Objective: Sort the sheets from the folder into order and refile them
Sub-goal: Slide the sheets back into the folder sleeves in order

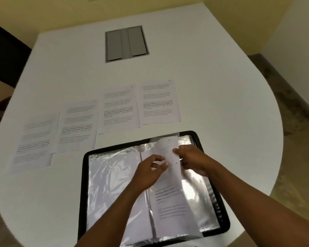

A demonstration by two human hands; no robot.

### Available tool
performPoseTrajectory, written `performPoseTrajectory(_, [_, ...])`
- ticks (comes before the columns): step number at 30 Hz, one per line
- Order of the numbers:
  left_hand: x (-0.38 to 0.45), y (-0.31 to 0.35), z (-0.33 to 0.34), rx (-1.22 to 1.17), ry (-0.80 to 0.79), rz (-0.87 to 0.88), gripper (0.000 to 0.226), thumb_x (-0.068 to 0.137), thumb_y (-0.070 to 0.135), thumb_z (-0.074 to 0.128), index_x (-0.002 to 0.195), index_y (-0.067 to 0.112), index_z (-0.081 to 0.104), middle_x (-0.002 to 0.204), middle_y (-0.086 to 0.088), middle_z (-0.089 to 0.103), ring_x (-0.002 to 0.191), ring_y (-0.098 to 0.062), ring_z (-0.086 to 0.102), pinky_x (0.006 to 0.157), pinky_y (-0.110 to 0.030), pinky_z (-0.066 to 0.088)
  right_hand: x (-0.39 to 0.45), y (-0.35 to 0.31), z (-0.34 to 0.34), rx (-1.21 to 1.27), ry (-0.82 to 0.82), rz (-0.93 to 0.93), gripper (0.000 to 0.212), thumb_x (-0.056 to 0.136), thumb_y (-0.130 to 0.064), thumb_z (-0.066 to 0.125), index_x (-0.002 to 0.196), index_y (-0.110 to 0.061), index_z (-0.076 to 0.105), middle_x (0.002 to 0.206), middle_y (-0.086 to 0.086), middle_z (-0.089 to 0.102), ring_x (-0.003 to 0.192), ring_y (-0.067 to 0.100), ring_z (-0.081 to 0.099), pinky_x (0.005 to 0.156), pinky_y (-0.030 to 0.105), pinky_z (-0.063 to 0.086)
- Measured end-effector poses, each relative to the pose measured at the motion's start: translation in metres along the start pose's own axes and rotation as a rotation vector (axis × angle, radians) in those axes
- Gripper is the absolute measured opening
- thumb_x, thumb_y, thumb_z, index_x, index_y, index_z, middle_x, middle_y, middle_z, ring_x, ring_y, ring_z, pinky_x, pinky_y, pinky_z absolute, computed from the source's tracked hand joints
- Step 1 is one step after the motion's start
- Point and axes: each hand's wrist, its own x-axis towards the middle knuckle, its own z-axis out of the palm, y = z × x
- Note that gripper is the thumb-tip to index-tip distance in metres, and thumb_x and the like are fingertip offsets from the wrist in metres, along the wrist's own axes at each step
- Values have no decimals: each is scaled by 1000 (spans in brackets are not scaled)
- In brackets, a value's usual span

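An open folder (89,184) lies on the near part of the table (212,72), with four sheets in a row behind it, from the leftmost sheet (35,141) stepping farther back to the rightmost sheet (159,101). A hatch (126,44) sits in the table well behind them. Both hands, left hand (150,171) and right hand (190,157), meet over the folder's right half on a sheet (169,150)

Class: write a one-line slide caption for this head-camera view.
Both hands work a sheet at the open folder; four sheets lie beyond.

A handwritten "5" tops the sheet (169,150) over the folder (86,175) (body print blurred)
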Motion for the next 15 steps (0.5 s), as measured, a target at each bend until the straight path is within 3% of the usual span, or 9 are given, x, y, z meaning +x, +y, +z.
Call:
performPoseTrajectory(2, [-18,11,-4,-76,11,-37,56,71,68,65,116,36,56,116,16,62,94,-2,65,80,-25,56,-1,-10,23,87,-1,-7,24,99,-20,53,104,2,61,93,24,67,73,28,66,64,34,55])
performPoseTrajectory(4, [-33,16,-15,-90,56,-70,65,73,65,66,128,35,49,121,17,58,98,-5,64,82,-25,55,-1,-18,48,148,-5,-5,24,100,-19,51,107,3,59,96,27,67,75,31,67,64,35,57])
performPoseTrajectory(6, [-43,17,-30,-77,91,-100,64,82,49,69,138,33,43,123,14,57,104,-9,62,84,-25,53,1,-21,73,183,-41,-4,27,101,-19,49,116,1,60,110,28,67,84,32,67,67,33,58])
performPoseTrajectory(9, [-56,10,-59,-80,192,-161,56,88,21,63,141,30,44,125,6,60,110,-14,60,94,-35,52,3,-24,109,176,-140,-9,26,102,-20,47,113,-1,61,107,19,69,90,27,68,81,36,56])
performPoseTrajectory(10, [-61,5,-69,-86,247,-186,49,89,15,57,135,28,52,121,4,64,107,-16,62,92,-35,52,4,-25,120,154,-173,-16,25,102,-22,47,109,-4,62,106,14,68,93,25,68,86,36,54])
performPoseTrajectory(12, [-71,-5,-90,-105,352,-225,30,89,9,50,105,25,69,97,2,71,86,-19,66,72,-30,54,8,-22,138,105,-239,-37,29,102,-32,48,106,-8,64,110,8,69,102,23,66,94,37,51])
performPoseTrajectory(13, [-75,-14,-99,-101,398,-249,25,87,8,49,88,22,70,83,-1,70,75,-20,65,63,-27,50,10,-19,145,66,-260,-56,34,101,-38,48,106,-9,65,113,7,70,105,21,66,96,38,50])
performPoseTrajectory(15, [-80,-40,-118,-60,477,-312,16,80,14,53,73,12,68,72,-9,67,66,-24,62,59,-26,44,14,-10,155,-36,-256,-107,41,99,-45,49,105,-8,66,115,7,69,106,19,65,97,38,50])
